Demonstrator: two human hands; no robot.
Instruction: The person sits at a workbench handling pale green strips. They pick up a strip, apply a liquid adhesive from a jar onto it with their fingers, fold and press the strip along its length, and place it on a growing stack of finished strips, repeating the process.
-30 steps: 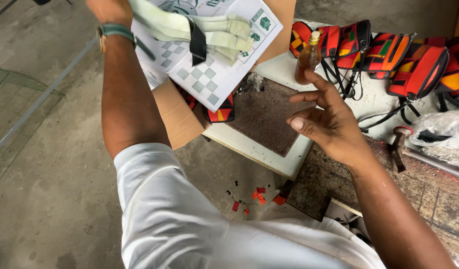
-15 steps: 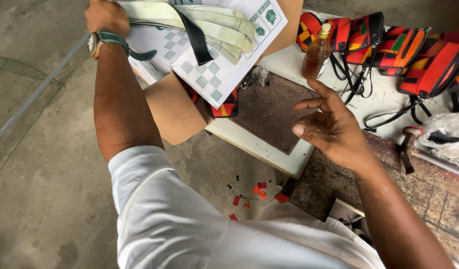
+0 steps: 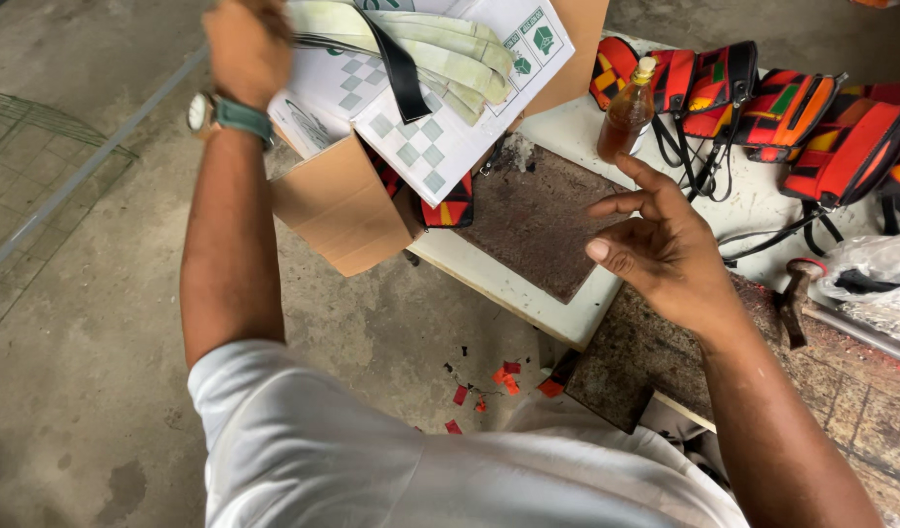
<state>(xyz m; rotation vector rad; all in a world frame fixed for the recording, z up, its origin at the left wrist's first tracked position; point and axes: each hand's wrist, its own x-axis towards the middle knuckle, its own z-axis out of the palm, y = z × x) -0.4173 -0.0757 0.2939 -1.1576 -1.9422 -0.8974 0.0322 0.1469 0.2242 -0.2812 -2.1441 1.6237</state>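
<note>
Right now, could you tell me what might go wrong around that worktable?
The small bottle of brown liquid stands upright close beyond the open right hand; a careless sweep might tip it onto the white tabletop. The cardboard box juts over the table's edge with pale straps piled on top by the left hand; it could slide off.

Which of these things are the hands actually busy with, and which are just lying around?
In hand or reached for:
left hand, raised at the cardboard box
pale green straps on the box
right hand, open, empty, near the brown bottle

Lying about:
colourful patterned bags
dark mat
hammer
red scraps on the floor
plastic bag
</note>
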